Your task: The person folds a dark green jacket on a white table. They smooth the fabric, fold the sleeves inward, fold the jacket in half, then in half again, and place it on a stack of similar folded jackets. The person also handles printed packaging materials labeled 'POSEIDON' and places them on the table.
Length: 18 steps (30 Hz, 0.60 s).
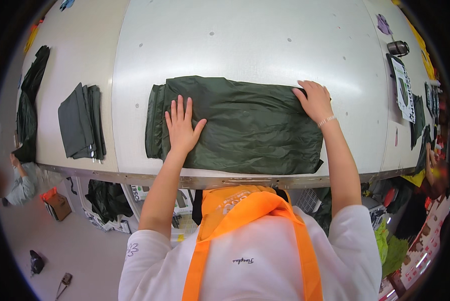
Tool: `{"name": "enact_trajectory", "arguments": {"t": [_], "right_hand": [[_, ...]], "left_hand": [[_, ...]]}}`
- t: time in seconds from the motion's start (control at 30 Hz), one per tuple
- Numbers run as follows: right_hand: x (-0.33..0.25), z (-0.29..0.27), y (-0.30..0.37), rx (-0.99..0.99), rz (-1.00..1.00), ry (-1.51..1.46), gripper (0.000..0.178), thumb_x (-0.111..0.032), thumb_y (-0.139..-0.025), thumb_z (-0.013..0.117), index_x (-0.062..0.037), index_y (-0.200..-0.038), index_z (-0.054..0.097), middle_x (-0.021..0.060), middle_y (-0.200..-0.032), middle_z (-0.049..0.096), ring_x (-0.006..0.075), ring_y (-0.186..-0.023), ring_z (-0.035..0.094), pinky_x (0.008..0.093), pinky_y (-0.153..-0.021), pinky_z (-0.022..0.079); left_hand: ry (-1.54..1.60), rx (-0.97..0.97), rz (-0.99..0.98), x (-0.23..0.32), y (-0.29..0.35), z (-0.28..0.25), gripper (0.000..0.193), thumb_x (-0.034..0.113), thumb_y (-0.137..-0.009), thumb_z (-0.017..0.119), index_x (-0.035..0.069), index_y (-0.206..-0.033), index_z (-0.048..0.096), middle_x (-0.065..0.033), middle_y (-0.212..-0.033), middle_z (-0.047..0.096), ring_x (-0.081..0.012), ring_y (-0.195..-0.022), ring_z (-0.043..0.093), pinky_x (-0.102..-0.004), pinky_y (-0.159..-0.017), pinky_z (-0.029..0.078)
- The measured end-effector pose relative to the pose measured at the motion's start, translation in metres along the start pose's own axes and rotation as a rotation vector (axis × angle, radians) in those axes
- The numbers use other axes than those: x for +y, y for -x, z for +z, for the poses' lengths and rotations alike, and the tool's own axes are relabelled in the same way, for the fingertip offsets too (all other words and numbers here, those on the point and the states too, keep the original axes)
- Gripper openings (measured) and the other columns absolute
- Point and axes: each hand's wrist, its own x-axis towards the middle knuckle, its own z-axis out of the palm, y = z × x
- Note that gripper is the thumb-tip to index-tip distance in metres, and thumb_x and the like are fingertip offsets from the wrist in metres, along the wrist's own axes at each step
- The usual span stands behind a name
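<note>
A folded dark green garment (245, 125) of thin, slightly shiny fabric lies on the pale table in front of me. Its left end shows several stacked folded layers, and creases run across its top. My left hand (181, 131) rests flat on it near the left end, fingers spread and thumb out to the side. At the far right corner is my right hand (315, 100), fingers apart, thumb on the fabric and the other fingertips reaching just past its edge. Neither hand shows anything gripped.
To the left lie a stack of folded dark green pieces (80, 123) and a long dark green bundle (30, 100), with another person's hand (15, 160) near it. On the right are a dark metal cup (398, 48), a printed package (403, 90) and a purple cloth (383, 24).
</note>
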Motion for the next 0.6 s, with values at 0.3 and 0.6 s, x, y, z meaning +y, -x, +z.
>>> {"name": "enact_trajectory", "arguments": {"t": [0.3, 0.6], "right_hand": [[0.017, 0.019, 0.005, 0.009, 0.156, 0.078, 0.038, -0.043, -0.088, 0.055, -0.0059, -0.091, 0.064, 0.0092, -0.094, 0.062, 0.0274, -0.099, 0.051, 0.0420, -0.098, 0.029], [-0.045, 0.034, 0.097, 0.078, -0.404, 0.061, 0.059, -0.044, -0.085, 0.057, -0.0217, -0.136, 0.040, 0.0128, -0.146, 0.027, 0.0364, -0.135, 0.021, 0.0536, -0.109, 0.016]], "left_hand": [[-0.116, 0.037, 0.037, 0.012, -0.037, -0.001, 0.069, 0.056, -0.083, 0.052, 0.027, -0.142, 0.031, -0.0016, -0.150, 0.022, -0.0300, -0.139, 0.015, -0.0582, -0.108, 0.007], [-0.115, 0.094, 0.069, 0.004, -0.036, 0.011, 0.070, 0.057, -0.084, 0.049, 0.026, -0.143, 0.029, -0.0001, -0.151, 0.021, -0.0290, -0.139, 0.016, -0.0577, -0.108, 0.007]]}}
